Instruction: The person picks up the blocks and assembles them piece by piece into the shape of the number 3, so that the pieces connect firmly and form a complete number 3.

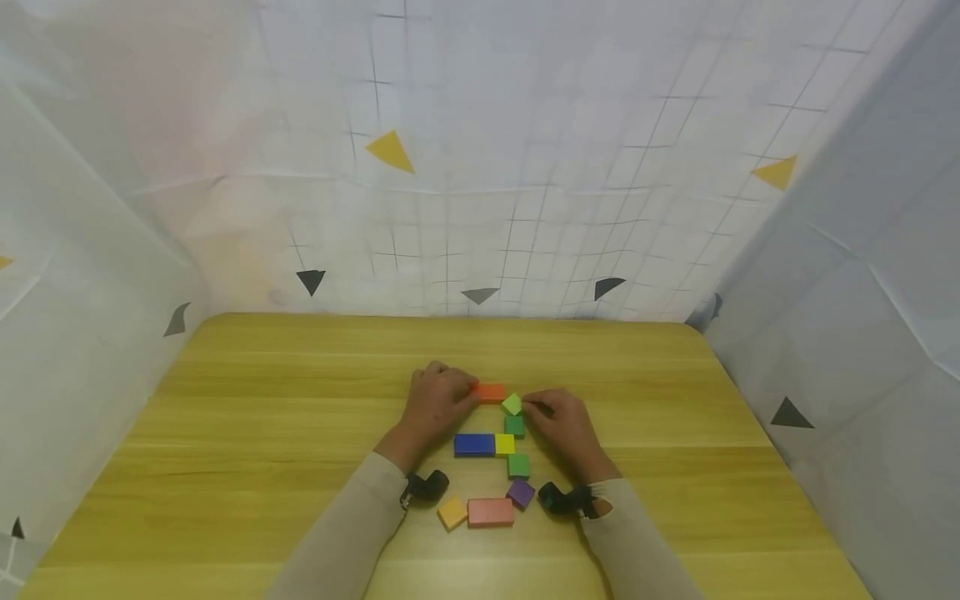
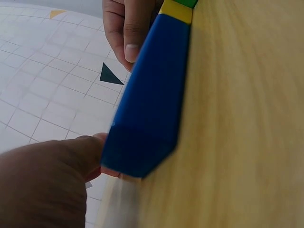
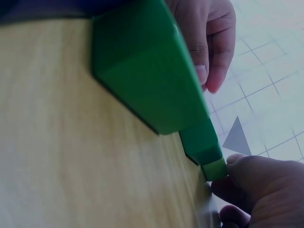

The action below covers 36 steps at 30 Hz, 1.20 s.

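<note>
My left hand (image 1: 437,402) grips the left end of an orange-red block (image 1: 492,393) between thumb and fingers. In the left wrist view a blue block (image 2: 147,95) hides most of that grip. From the right, my right hand (image 1: 564,423) pinches a light green block (image 1: 512,405), turned at an angle beside the orange-red one. The right wrist view has thumb and finger at this light green block (image 3: 216,169). Just below it lies a green block (image 1: 514,427), then a yellow block (image 1: 505,445) at the right end of the blue one.
Lower in the arrangement lie another green block (image 1: 518,466), a tilted purple block (image 1: 521,493), a pink block (image 1: 491,512) and a tilted orange-yellow block (image 1: 452,512). All rest on a wooden table (image 1: 262,433), between the forearms. Patterned white cloth (image 1: 480,225) stands behind the table.
</note>
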Each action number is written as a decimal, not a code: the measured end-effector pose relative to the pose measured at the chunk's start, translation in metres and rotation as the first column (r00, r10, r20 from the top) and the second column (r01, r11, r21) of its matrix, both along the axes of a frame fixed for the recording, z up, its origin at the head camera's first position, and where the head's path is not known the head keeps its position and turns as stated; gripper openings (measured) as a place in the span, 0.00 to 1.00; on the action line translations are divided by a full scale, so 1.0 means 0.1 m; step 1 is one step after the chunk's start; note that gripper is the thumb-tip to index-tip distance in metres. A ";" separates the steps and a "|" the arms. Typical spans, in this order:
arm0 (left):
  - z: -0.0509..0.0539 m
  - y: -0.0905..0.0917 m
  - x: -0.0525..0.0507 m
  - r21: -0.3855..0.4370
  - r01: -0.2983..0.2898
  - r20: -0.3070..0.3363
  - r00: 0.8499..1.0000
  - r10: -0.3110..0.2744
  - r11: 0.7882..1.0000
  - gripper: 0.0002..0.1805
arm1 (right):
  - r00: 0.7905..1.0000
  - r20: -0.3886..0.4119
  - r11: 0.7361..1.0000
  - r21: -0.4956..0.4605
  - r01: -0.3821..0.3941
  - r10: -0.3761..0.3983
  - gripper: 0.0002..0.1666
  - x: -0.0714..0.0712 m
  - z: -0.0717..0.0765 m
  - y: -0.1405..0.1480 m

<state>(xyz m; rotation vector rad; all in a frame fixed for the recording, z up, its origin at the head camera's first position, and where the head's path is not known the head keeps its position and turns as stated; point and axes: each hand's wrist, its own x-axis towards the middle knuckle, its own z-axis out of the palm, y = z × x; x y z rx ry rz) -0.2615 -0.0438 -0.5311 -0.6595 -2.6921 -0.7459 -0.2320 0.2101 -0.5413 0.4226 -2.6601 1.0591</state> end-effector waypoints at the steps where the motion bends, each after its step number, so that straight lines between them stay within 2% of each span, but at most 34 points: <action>1: 0.00 0.00 0.00 0.000 0.000 0.002 1.000 0.000 1.000 0.14 | 1.000 0.001 1.000 -0.003 0.000 0.000 0.07 0.00 0.00 0.00; 25: -0.01 -0.01 0.02 -0.009 0.002 -0.003 1.000 -0.002 1.000 0.14 | 1.000 -0.015 1.000 0.009 0.000 0.000 0.07 0.00 -0.01 0.00; 36: 0.05 -0.05 0.04 0.055 -0.026 0.021 0.999 0.025 0.998 0.15 | 1.000 -0.005 1.000 0.006 -0.003 0.003 0.08 0.01 0.00 0.01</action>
